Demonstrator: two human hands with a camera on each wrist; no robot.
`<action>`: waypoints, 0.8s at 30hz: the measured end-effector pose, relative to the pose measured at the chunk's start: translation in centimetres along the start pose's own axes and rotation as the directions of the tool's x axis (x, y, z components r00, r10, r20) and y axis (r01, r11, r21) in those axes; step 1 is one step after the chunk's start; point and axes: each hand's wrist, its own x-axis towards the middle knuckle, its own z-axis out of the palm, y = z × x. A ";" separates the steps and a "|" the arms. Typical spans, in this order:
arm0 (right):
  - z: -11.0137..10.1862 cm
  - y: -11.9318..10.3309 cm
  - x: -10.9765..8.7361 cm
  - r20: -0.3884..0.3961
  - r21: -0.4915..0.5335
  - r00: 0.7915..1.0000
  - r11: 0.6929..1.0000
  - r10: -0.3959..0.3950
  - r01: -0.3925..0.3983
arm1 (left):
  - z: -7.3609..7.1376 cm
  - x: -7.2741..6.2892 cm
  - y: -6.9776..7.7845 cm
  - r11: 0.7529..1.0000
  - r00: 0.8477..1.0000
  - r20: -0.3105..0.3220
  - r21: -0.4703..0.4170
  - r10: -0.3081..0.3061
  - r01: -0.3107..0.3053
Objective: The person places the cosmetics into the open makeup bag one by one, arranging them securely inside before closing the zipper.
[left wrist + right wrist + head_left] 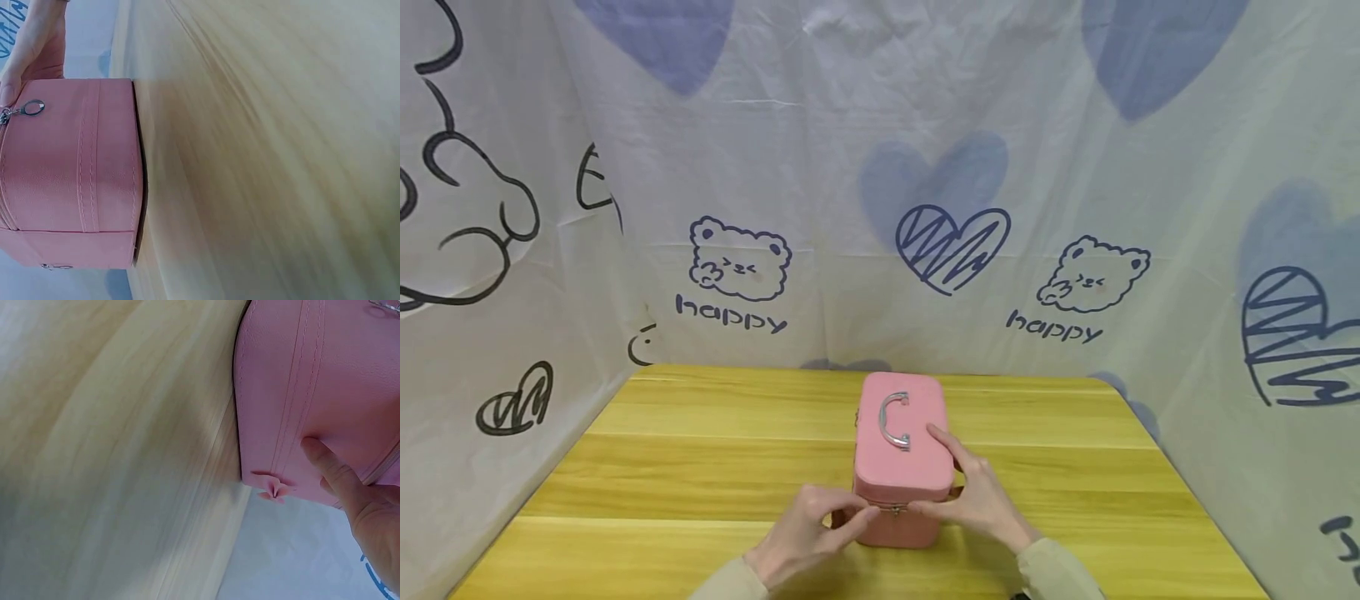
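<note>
A pink vanity case point(902, 467) with a silver handle on its lid stands upright on the table. Around its right front corner my right hand point(981, 500) holds it, with a finger on the lid and the thumb at the front. The right wrist view shows the right thumb point(325, 459) pressing the front face. My left hand point(812, 529) has its thumb and index finger close together at the left front, beside the zipper point(895, 508); whether they pinch it is unclear. A zipper pull point(32, 107) hangs at the front in the left wrist view, where the left hand is hidden.
The case rests on a yellow wood-grain table point(715, 467). White cloth point(835, 275) printed with hearts and bears hangs behind it and at both sides. A pink flower-shaped charm point(274, 487) sits at the case's right edge.
</note>
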 end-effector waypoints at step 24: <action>0.0 -0.1 0.0 0.005 -0.033 1.000 0.999 -0.015 0.015 | 0.1 2.8 0.7 0.583 0.610 0.043 -0.249 -0.791 0.774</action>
